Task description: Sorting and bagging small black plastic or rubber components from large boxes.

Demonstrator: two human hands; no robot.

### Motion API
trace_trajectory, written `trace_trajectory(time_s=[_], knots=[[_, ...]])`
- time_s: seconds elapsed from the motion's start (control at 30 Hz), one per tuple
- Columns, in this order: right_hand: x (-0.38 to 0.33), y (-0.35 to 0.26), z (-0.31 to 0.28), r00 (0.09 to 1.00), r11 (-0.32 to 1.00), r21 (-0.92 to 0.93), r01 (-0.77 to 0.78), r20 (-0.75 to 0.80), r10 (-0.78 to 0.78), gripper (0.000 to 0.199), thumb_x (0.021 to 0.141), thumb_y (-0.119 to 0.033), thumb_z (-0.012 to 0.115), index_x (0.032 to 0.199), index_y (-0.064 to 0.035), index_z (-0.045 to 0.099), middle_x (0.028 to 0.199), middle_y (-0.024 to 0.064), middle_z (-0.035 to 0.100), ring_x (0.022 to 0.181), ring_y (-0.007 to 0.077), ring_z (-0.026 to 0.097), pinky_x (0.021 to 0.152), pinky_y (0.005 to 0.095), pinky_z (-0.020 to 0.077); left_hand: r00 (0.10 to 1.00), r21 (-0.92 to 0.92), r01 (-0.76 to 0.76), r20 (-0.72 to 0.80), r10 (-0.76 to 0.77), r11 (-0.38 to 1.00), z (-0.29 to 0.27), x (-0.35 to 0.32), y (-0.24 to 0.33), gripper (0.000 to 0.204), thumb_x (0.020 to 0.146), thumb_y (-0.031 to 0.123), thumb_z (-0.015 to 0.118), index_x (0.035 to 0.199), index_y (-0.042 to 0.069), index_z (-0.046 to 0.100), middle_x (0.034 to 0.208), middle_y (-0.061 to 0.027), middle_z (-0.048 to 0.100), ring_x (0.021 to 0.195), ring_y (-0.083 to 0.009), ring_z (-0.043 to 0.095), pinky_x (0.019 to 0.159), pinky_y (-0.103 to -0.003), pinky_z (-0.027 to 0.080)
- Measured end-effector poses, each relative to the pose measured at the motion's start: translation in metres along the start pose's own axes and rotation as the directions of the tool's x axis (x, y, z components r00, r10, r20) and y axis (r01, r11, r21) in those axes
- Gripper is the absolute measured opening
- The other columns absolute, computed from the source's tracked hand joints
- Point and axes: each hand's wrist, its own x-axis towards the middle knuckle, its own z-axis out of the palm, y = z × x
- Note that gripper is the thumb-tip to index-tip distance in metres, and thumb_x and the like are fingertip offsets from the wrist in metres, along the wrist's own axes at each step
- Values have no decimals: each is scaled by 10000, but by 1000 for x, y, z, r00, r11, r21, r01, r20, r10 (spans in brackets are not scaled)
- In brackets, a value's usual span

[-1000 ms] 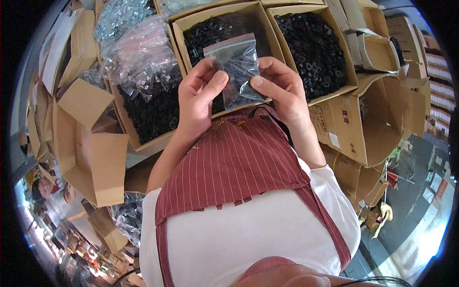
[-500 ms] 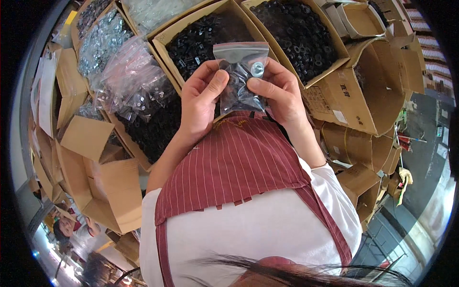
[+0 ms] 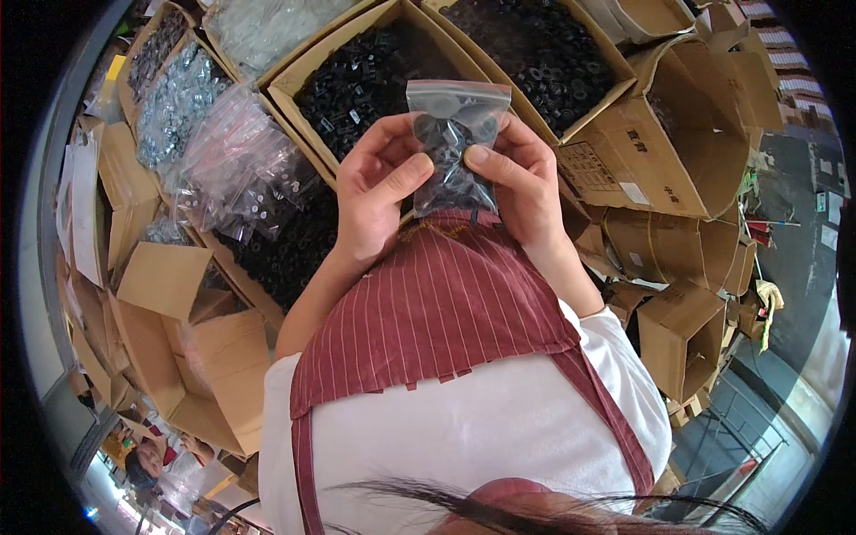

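Both of my hands hold one small clear zip bag [image 3: 453, 134] upright in front of my chest. It is part-filled with small black pieces. My left hand [image 3: 374, 192] grips its left edge, thumb pressed on the front. My right hand [image 3: 522, 178] grips its right edge the same way. The bag's sealed top strip stands above my fingers. Behind the bag is an open cardboard box of black pieces [image 3: 374, 76].
More open cardboard boxes ring me: one of black rings [image 3: 544, 45] at the top right, empty ones [image 3: 687, 134] to the right. A heap of filled clear bags [image 3: 241, 174] lies to the left. Another person [image 3: 147, 459] is at the lower left.
The bag has stayed in both hands and been turned more upright. My thumbs have shifted onto its front, and my view has tilted so the boxes sit higher and further right.
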Motion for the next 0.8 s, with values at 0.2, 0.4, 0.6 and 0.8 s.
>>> trace_trajectory(time_s=[0.2,0.4,0.6,0.8], knots=[[-12,6,-3,998,998,4,56,-43,-55,191,898,-42,689,1075,-28,617,989,24,674,907,86,623,848,238,494,1000,94,-20,11,19,995,6,-3,-1,349,927,67,658,1250,-20,558,1066,-59,640,970,-115,600,910,-263,471],[-22,6,-4,997,999,9,44,-56,-44,198,915,-57,674,1100,-16,612,1009,29,670,940,97,619,895,255,486,999,137,3,54,-10,991,8,-5,-4,335,932,88,661,1235,-13,561,1067,-54,634,976,-107,594,893,-255,476],[-26,3,-17,988,981,-144,131,-61,-141,184,1001,-168,605,1077,-4,641,982,-15,635,912,50,549,837,212,436,998,146,29,58,-38,989,12,-4,-11,335,936,96,659,1237,-20,567,1062,-48,631,963,-103,591,890,-250,476],[-23,6,-25,988,986,-113,122,-81,-132,208,1002,-196,613,1083,-7,647,985,-9,636,910,61,561,842,222,446,996,156,50,71,-61,987,15,-4,-14,336,939,97,659,1241,-25,578,1078,-45,638,972,-97,589,895,-246,470]])
